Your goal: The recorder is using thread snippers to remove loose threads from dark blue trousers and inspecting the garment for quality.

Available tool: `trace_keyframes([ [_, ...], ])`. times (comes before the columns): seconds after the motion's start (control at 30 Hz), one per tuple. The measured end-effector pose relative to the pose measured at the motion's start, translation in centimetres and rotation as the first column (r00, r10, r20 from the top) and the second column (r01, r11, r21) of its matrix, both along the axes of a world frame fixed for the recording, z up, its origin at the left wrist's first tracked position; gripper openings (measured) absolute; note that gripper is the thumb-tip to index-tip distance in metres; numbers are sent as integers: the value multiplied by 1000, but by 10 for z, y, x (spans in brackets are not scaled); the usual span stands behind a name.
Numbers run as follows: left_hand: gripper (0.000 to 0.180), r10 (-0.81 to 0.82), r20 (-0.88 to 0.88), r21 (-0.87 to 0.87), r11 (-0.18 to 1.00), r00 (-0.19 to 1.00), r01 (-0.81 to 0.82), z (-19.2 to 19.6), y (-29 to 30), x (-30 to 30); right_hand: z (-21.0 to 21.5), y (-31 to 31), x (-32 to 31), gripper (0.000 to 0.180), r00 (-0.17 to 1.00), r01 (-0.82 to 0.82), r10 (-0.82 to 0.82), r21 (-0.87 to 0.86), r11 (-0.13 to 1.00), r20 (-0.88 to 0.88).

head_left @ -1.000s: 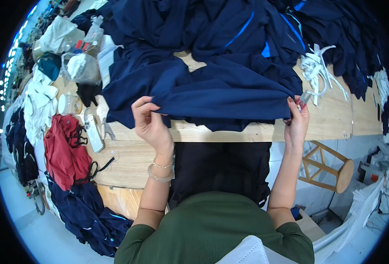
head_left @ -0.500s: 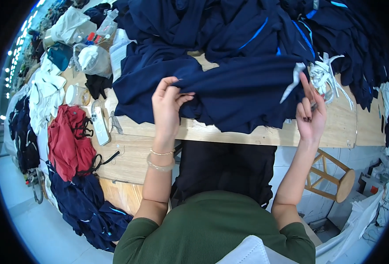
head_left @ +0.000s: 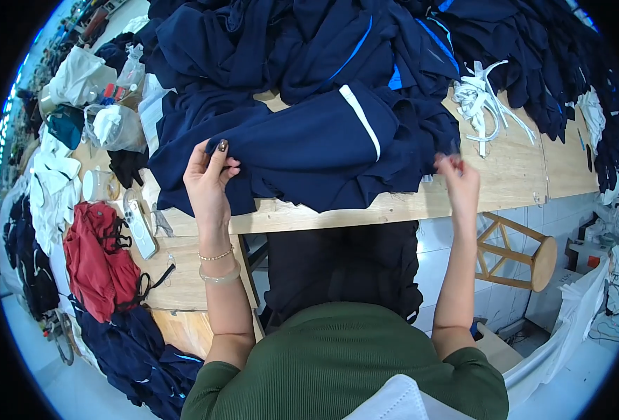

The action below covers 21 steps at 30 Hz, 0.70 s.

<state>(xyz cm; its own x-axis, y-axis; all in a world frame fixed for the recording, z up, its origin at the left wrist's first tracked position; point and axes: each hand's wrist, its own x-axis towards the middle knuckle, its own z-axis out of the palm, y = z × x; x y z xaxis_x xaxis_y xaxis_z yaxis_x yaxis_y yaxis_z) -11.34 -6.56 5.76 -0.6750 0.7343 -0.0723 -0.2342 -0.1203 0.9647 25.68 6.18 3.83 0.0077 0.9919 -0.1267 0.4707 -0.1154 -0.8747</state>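
Observation:
A navy blue piece of fabric [head_left: 309, 150], a garment or part of one, lies spread along the near part of the wooden table. My left hand [head_left: 210, 183] pinches its left part between thumb and fingers. Across the fabric's upper face runs a narrow white strip [head_left: 360, 120]. Beside the fabric's right end is my right hand [head_left: 461, 183], its fingers drawn together and slightly smeared by motion. Whatever sits in those fingertips, if anything, is too blurred to name.
Navy garments with bright blue trim [head_left: 309, 42] are heaped along the back. White strips [head_left: 479, 101] lie tangled at right. On the left are red clothing [head_left: 99, 259], a white phone [head_left: 140, 229] and plastic bags [head_left: 119, 128]. A wooden stool [head_left: 544, 262] stands at lower right.
The white strip, formerly by my right index finger, now lies across the fabric further left. My right fingers have drawn together and lowered. The whole view has shifted, and the fabric is folded differently.

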Motion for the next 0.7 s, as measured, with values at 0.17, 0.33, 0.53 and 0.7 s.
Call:
trace_keyframes([
  [0.17, 12, 7, 10, 18, 1000, 1000, -7, 5, 3, -6, -20, -28, -18, 18, 989, -139, 141, 33, 990, -46],
  [0.33, 14, 34, -11, 16, 999, 999, -34, 12, -4, -7, 1, -13, -34, 15, 980, -59, 114, 313, 948, -161],
  [0.53, 12, 104, 9, -7, 995, 995, -104, 7, -14, -13, -18, 5, -30, 14, 996, -68, 84, 375, 925, -25],
  [0.7, 14, 62, 3, 33, 997, 998, -63, 4, -25, -28, -25, -4, -4, 20, 960, -17, 25, 32, 999, -279],
])
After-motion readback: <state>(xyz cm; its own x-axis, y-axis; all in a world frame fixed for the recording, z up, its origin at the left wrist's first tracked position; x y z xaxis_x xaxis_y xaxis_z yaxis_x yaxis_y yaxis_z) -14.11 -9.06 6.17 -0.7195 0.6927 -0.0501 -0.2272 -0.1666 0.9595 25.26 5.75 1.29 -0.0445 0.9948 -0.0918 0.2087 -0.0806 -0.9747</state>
